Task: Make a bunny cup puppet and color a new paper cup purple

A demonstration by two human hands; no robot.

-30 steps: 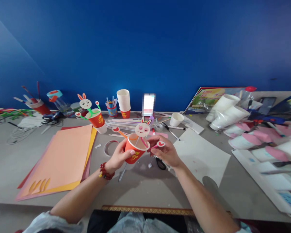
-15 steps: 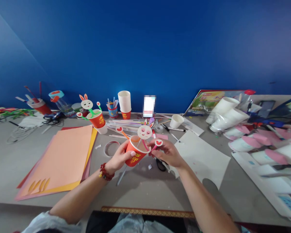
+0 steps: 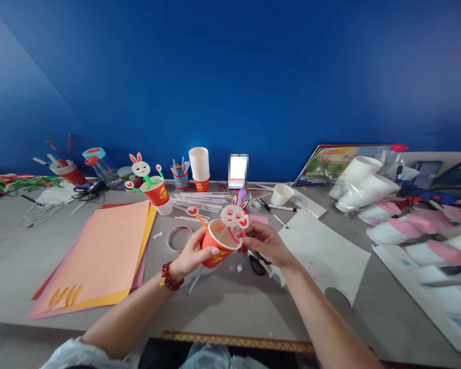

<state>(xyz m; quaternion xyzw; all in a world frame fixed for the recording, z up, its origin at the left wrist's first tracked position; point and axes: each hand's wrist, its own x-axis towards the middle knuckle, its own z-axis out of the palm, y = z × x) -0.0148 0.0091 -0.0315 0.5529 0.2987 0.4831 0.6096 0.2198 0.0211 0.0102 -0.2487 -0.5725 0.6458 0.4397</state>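
One heart disc (image 3: 244, 221) now sits nearer the rabbit face (image 3: 231, 217) on the red cup (image 3: 214, 262), which the left hand (image 3: 193, 256) grips above the desk (image 3: 230, 307), most fingertips hidden, while the right hand (image 3: 267, 245) half curls beside it, its hold on the pink strip (image 3: 243, 234) unclear.

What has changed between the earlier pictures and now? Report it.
The heart-tipped paw on the pink arm has swung upward and inward, from pointing out to the right to beside the rabbit face. Nothing was newly grasped or released: the left grip stays on the red cup, the right grip on the pink arm. The orange arm stayed put.
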